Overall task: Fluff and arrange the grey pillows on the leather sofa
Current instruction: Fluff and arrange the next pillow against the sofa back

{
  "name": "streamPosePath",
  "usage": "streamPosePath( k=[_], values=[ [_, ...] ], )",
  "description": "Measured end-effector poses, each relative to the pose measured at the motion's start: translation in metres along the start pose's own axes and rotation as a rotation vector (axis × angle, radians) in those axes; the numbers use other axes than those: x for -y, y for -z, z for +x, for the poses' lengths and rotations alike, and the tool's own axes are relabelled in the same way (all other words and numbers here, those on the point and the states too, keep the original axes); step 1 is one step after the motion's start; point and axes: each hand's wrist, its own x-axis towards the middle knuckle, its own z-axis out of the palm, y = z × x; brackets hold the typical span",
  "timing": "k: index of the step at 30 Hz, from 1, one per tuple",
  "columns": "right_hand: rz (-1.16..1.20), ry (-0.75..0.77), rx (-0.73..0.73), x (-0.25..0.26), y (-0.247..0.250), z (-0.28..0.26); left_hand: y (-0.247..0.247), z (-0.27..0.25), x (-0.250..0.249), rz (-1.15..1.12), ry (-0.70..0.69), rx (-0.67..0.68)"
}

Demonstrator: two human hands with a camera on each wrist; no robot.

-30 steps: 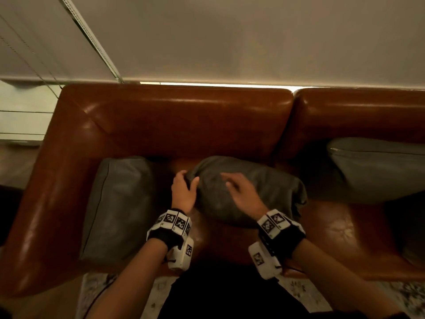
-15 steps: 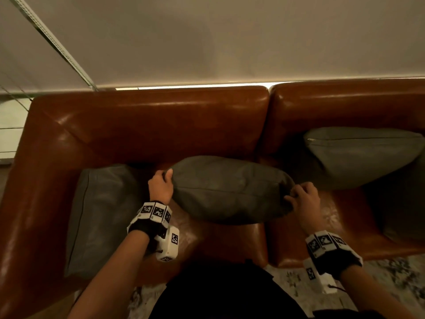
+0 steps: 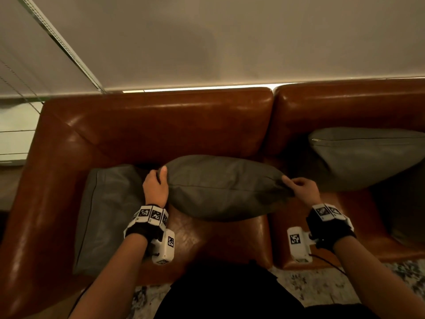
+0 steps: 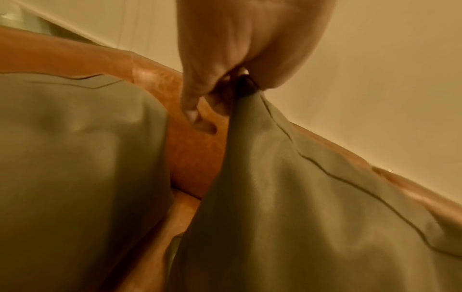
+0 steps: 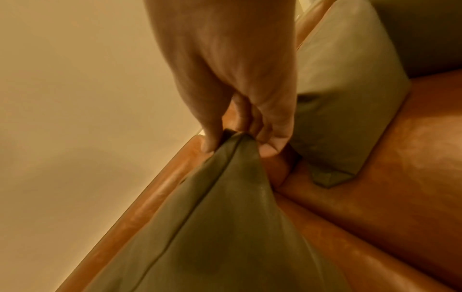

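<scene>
Fingers of the left hand pinch the left corner of the middle pillow, held above the sofa seat between the left pillow and right pillow, while the right hand pinches its right corner.

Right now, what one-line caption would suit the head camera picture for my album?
Left hand and right hand pinch opposite corners of the middle grey pillow on the brown leather sofa.
</scene>
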Motion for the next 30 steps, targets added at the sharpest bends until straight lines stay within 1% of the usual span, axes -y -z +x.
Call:
streamPosePath(
  k=[1,3,5,7,8,9,10,12,13,14,16,17,19,21,22,23,24,26,27,28,29,30],
  values=[
    [-0.037,0.035,-0.015,0.002,-0.001,0.005,0.003,0.000,0.001,0.005,0.009,0.020],
    [-0.020,0.029,-0.028,0.003,-0.002,0.009,0.009,0.001,0.004,0.036,0.019,0.047],
    [0.028,-0.023,-0.040,0.004,-0.002,0.008,0.015,0.003,0.007,0.047,0.038,0.022],
    [0.015,-0.054,-0.110,0.009,-0.012,0.001,0.014,0.001,0.003,0.030,0.060,-0.020],
    [-0.018,-0.042,-0.163,0.015,-0.022,-0.005,0.010,-0.002,-0.003,0.022,0.043,-0.042],
    [-0.032,0.001,-0.201,0.023,-0.034,-0.012,0.004,-0.006,-0.010,0.009,0.005,-0.053],
    [-0.029,0.079,-0.199,0.031,-0.047,-0.019,-0.002,-0.010,-0.015,-0.002,-0.064,-0.053],
    [-0.078,0.248,-0.151,0.037,-0.056,-0.029,-0.004,-0.014,-0.019,-0.021,-0.192,-0.070],
    [-0.133,0.289,-0.167,0.035,-0.048,-0.029,0.003,-0.010,-0.017,-0.039,-0.200,-0.113],
    [-0.157,0.299,-0.214,0.032,-0.035,-0.024,0.013,-0.004,-0.013,-0.060,-0.183,-0.161],
    [-0.137,0.239,-0.321,0.023,-0.006,-0.014,0.031,0.004,-0.008,-0.030,-0.202,-0.186],
    [-0.140,0.209,-0.333,0.021,0.003,-0.010,0.035,0.004,-0.007,-0.006,-0.229,-0.182],
    [-0.171,0.159,-0.312,0.023,0.005,-0.002,0.029,-0.002,-0.011,-0.002,-0.265,-0.188],
    [-0.317,0.119,-0.306,0.029,0.001,0.000,0.013,-0.016,-0.024,-0.007,-0.297,-0.166],
    [-0.412,0.138,-0.302,0.034,-0.004,-0.003,0.005,-0.024,-0.032,-0.008,-0.335,-0.146],
    [-0.491,0.211,-0.264,0.043,-0.008,-0.009,-0.004,-0.032,-0.041,-0.005,-0.390,-0.135],
    [-0.537,0.347,-0.165,0.053,-0.017,-0.018,-0.011,-0.039,-0.052,-0.006,-0.439,-0.124],
    [-0.567,0.657,0.143,0.076,-0.048,-0.044,-0.026,-0.053,-0.078,0.010,-0.535,-0.087],
    [-0.546,0.741,0.287,0.085,-0.063,-0.057,-0.033,-0.060,-0.091,0.041,-0.611,-0.061],
    [-0.475,0.776,0.373,0.092,-0.073,-0.067,-0.037,-0.068,-0.101,0.059,-0.690,-0.033],
    [-0.383,0.783,0.381,0.096,-0.079,-0.070,-0.038,-0.073,-0.108,0.042,-0.738,-0.001],
    [-0.312,0.781,0.318,0.099,-0.079,-0.070,-0.034,-0.074,-0.110,-0.023,-0.727,0.031]
  ],
)
